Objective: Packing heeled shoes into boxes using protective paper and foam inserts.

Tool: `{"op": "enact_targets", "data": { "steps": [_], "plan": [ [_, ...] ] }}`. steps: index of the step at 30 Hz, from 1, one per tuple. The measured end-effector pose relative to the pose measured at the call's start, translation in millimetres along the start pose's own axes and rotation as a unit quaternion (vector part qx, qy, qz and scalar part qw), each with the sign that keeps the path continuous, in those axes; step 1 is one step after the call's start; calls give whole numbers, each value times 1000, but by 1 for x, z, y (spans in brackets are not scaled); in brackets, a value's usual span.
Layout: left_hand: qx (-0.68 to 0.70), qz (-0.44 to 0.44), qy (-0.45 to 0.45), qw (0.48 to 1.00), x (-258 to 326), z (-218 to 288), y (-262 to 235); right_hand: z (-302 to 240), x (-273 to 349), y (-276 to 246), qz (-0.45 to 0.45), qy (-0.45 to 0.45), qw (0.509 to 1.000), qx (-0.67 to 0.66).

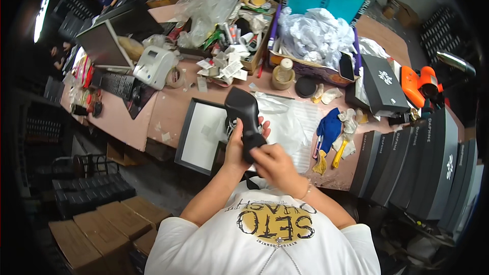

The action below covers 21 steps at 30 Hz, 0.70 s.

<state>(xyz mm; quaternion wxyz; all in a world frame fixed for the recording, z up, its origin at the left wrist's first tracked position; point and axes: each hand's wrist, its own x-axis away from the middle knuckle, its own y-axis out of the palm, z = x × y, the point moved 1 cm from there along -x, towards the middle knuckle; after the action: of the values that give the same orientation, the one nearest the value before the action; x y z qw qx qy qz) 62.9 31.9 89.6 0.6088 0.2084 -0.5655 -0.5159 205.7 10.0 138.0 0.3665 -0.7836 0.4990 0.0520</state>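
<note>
The black shoe (245, 117) looks like smooth, slightly glossy leather. Under it lies thin, translucent, crinkled plastic wrap (285, 122). The bench (168, 107) is matt pinkish board. The boxes (407, 158) beside it are matt dark-grey card.

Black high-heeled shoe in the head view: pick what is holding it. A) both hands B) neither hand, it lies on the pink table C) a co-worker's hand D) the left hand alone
A: the black high-heeled shoe is up off the pink table, with the left hand gripping from its left side and the right hand at its lower end.
</note>
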Motion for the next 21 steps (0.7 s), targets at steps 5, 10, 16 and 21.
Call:
{"op": "enact_targets", "data": {
  "steps": [5, 10, 16, 21],
  "plan": [
    [-40, -52, 46, 997, 2, 21, -26, 64, 66, -35, 49, 189, 975, 101],
    [-190, 2, 62, 980, -1, 13, -18, 86, 41, -73, 144, 168, 916, 335],
    [-508, -53, 168, 843, -9, -29, -7, 69, 49, 40, 4, 407, 644, -648],
    [-677, -268, 231, 646, -3, -2, -3, 46, 66, -15, 95, 432, 706, -553]
  ]
}}
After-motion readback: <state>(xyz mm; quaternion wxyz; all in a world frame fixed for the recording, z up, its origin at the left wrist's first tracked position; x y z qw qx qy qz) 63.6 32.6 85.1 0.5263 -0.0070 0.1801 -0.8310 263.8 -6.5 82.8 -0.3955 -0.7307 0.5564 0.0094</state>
